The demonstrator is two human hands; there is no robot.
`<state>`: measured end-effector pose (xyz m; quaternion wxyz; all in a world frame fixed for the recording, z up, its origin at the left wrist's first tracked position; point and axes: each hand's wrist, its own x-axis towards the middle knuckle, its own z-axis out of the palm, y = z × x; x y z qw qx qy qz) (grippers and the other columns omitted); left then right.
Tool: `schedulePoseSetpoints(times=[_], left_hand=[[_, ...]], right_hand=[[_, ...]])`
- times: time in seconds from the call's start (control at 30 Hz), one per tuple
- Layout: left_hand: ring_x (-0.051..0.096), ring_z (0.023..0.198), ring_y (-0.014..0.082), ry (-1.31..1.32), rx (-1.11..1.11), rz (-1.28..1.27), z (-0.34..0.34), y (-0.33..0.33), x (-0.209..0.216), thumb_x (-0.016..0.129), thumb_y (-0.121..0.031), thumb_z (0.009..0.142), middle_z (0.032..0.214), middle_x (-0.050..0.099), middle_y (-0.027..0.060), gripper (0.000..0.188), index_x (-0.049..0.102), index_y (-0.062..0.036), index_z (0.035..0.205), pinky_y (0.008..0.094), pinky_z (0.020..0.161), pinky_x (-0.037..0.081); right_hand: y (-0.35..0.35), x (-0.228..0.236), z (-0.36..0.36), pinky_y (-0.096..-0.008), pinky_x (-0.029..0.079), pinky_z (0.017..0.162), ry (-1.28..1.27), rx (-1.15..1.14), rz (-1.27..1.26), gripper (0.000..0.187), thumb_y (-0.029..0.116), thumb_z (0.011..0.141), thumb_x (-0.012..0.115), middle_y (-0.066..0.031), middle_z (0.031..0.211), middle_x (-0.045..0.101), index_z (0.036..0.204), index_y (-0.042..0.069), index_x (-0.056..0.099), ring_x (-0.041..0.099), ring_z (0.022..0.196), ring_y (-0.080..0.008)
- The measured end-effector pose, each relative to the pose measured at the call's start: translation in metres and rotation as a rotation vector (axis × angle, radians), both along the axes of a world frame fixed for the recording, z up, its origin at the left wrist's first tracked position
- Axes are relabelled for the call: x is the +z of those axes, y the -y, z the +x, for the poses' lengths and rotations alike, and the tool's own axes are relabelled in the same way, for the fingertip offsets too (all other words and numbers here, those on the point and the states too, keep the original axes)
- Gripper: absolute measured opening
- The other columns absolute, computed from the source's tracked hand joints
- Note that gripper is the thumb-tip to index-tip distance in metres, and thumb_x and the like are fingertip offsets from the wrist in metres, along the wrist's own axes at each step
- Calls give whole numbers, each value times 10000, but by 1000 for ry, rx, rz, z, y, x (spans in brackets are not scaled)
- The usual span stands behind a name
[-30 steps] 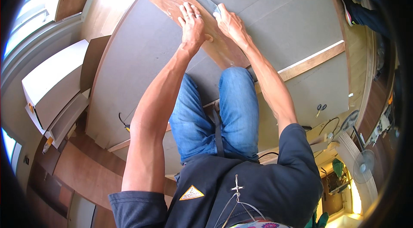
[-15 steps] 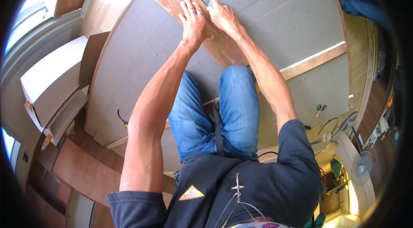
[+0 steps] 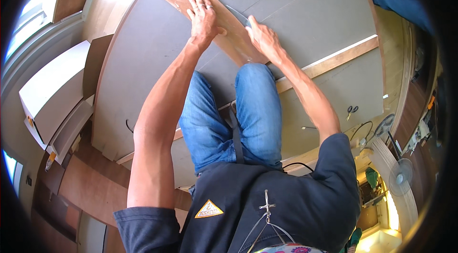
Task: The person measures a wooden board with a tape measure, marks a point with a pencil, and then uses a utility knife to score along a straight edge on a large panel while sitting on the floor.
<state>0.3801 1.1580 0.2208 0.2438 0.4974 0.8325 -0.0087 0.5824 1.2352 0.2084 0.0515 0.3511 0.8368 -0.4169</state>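
Observation:
A long brown wooden board (image 3: 234,40) lies slantwise on a large grey sheet (image 3: 143,38), its near end by my knees. My left hand (image 3: 202,20) presses flat on the board, fingers stretched and slightly spread. Along the board's right edge, my right hand (image 3: 265,40) is closed around a tool with a thin, pale grey blade (image 3: 237,15). The blade points away and to the left, and the handle is hidden in my fingers. I cannot make out the tool's exact kind.
A wood strip (image 3: 334,59) crosses the grey sheet on the right. Scissors (image 3: 351,112) lie near its right edge. White panels (image 3: 55,76) stand at left, a fan (image 3: 400,176) at lower right. Another person's blue-clad leg (image 3: 396,2) shows at upper right.
My right hand has slid toward me along the board's right edge with the bladed tool. My left hand stays on the board. The whole view has shifted a little.

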Motion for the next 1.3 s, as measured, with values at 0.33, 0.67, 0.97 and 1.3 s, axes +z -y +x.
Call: schedulePoseSetpoints(times=[0.33, 0.67, 0.97, 1.3], left_hand=[[156, 1443, 564, -14, -4, -30, 2, -3, 4, 977, -252, 496, 1542, 119, 413, 1307, 204, 172, 1460, 605, 1130, 304], [130, 1466, 527, 12, 30, -88, 2, -9, 12, 977, -237, 495, 1565, 105, 377, 1323, 184, 165, 1474, 613, 1120, 335], [130, 1463, 536, 2, 21, -84, 1, -7, 7, 974, -202, 501, 1560, 99, 392, 1309, 181, 179, 1470, 627, 1114, 329], [145, 1460, 535, -29, -2, -93, 3, -7, 8, 975, -200, 498, 1555, 132, 390, 1303, 193, 164, 1475, 627, 1104, 331]], right_hand=[[12, 16, 15, -580, 494, 655, 97, -162, -97, 213, 238, 1009, 509, -251, 794, 667, 1120, 69, 441, 636, 777, -506], [-30, -3, -90, -567, 505, 677, -67, -96, -4, 202, 233, 999, 509, -258, 789, 674, 1085, 60, 451, 659, 788, -481], [-32, -13, -111, -566, 523, 771, -53, -78, -29, 234, 258, 997, 503, -265, 858, 696, 1112, 59, 467, 673, 866, -478], [-27, -13, -111, -567, 518, 775, -28, -81, -56, 237, 263, 997, 497, -267, 878, 693, 1116, 62, 454, 664, 878, -489]])
